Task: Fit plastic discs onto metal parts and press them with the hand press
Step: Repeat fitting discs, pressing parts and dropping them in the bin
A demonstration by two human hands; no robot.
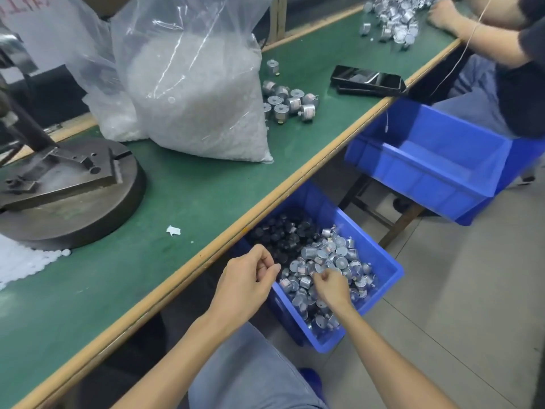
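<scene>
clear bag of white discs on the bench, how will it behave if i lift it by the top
Probably floppy: the clear bag is thin, creased film slumped over its load. Likely heavy, since white discs fill its lower part. Lifted by the top, it may sag and shift.

I can read nothing here. The white sheet (32, 25) at the top left, behind the hand press (59, 178), carries red strokes. They are cut off by the frame edge and partly veiled by the clear plastic bag (191, 84), and I cannot make out a single character. Some of the metal parts (324, 255) in the blue bin (395, 270), where my right hand (331, 286) is, have small reddish labels on their sides. So do a few of the loose ones (290, 103) on the green table (206, 196) beside the bag, but the print is too small and blurred to tell.
</scene>
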